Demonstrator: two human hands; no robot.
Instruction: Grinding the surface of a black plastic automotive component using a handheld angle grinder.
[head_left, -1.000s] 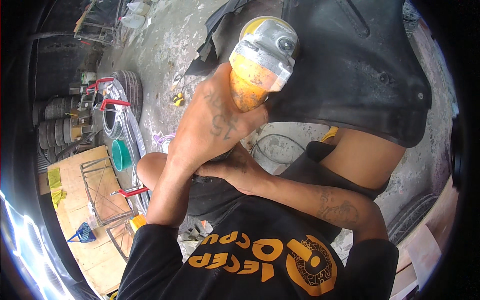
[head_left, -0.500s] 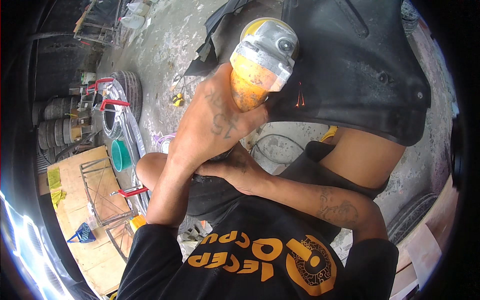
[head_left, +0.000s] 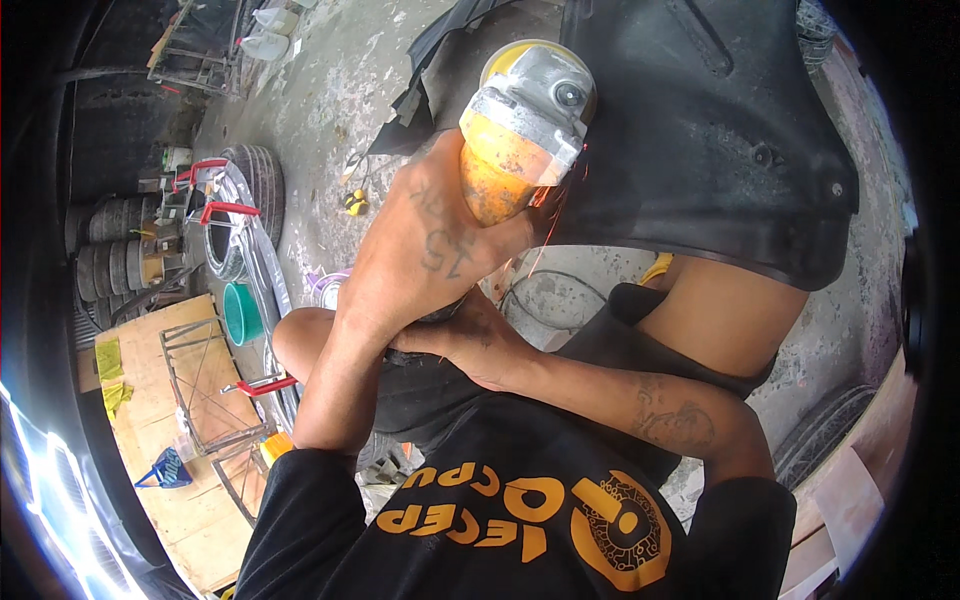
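Left hand (head_left: 430, 250) clenched around orange angle grinder (head_left: 520, 130), head against black plastic panel (head_left: 700, 130), sparks flying. Right hand (head_left: 465, 340) grips rear underneath. Tool likely heavy, rigid, prone to kick; body offers safest hold.

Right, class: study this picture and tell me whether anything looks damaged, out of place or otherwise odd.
The black plastic panel rests across the person's bare knee rather than on a bench. The left hand holds an orange angle grinder against its edge, and sparks fly beside bare skin. The right hand sits at the grinder's rear. No gloves show.
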